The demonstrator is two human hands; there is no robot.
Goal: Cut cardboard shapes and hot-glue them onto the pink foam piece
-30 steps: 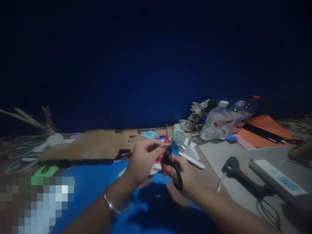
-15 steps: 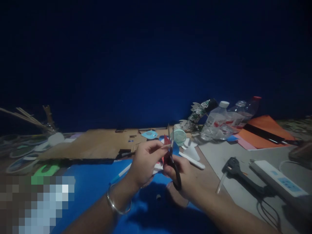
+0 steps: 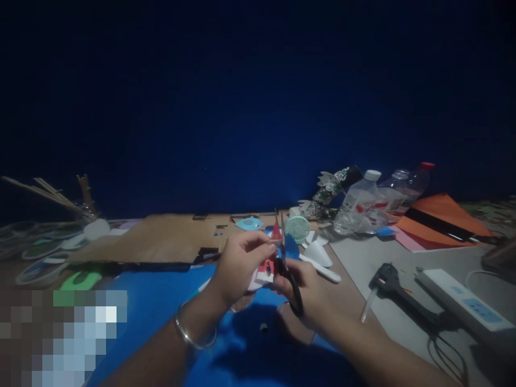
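The left hand [image 3: 237, 263] pinches a red-and-white paper piece [image 3: 269, 264]; the right hand [image 3: 312, 290] grips black scissors [image 3: 288, 271] — blades at the paper — above a blue sheet [image 3: 153, 295].

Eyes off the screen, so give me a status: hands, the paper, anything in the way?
Left hand pinching red-and-white paper piece. Right hand gripping black scissors, blades at the paper. Nothing between them; glue gun lies apart, right.

One head-worn camera looks forward and slightly down across the counter [image 3: 355, 252] toward its far edge and the blue wall [image 3: 258, 107], with the left hand [image 3: 237, 263] and right hand [image 3: 312, 293] close below.
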